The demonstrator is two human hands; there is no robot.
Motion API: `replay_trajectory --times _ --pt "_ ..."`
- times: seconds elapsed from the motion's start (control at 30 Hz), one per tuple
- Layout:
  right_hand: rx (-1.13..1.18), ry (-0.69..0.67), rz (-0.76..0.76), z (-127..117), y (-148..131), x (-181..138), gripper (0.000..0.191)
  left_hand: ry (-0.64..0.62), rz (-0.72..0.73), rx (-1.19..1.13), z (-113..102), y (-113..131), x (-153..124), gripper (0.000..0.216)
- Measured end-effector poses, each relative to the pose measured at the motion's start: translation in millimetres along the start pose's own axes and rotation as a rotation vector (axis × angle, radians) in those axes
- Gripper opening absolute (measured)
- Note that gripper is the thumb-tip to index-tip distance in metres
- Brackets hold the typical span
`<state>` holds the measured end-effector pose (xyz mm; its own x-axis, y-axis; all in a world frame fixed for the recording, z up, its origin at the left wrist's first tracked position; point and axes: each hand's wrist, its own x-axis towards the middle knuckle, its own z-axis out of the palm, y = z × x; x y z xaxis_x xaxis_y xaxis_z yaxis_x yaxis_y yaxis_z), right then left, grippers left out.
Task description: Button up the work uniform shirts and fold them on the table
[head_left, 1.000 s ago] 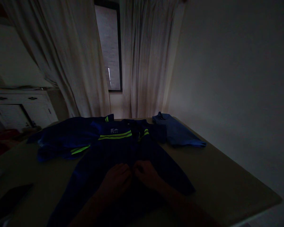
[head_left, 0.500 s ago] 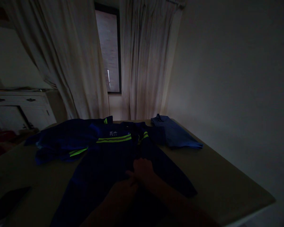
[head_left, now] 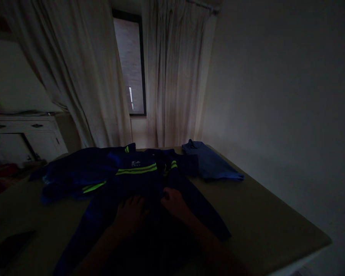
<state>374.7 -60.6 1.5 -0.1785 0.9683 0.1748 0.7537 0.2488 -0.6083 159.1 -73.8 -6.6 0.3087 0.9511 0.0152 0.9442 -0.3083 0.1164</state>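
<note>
A dark blue work jacket (head_left: 138,180) with yellow-green stripes across the chest lies spread out in front of me, collar at the far side. My left hand (head_left: 130,212) rests on its left front panel, fingers apart and laid flat on the cloth. To the right of it, my right hand (head_left: 174,201) is closed at the middle of the jacket, thumb and fingers pinched on what looks like the front edge. The low light hides the exact fold between its fingers and most of the lower jacket.
Another dark blue garment with a bright stripe (head_left: 77,170) lies bunched at the left. A folded blue-grey garment (head_left: 211,161) is at the back right. A dark flat object (head_left: 10,247) lies at the near left of the table (head_left: 264,222). A wall (head_left: 276,115) runs along the right.
My left hand has come away from my right hand, moving left and opening onto the jacket. My right hand stays near the middle, slightly higher. The view has shifted slightly.
</note>
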Motion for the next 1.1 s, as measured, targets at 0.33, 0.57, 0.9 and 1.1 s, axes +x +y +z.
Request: replay_trajectory --times 0.33,0.57,0.9,1.1 --pt "0.052 0.091 -0.03 10.4 4.8 1.7 0.015 0.239 0.137 -0.349 22.3 22.3 34.4 0.025" --pt "0.151 0.063 0.009 11.2 4.5 3.5 0.012 0.342 0.092 -0.644 24.8 11.7 36.9 0.023" --pt "0.187 0.164 0.046 9.8 3.4 5.0 0.013 0.182 0.088 -0.789 19.9 9.5 37.8 0.023" --pt "0.063 0.131 -0.094 17.7 0.6 0.3 0.007 0.212 0.104 -0.499 23.8 16.2 32.6 0.015"
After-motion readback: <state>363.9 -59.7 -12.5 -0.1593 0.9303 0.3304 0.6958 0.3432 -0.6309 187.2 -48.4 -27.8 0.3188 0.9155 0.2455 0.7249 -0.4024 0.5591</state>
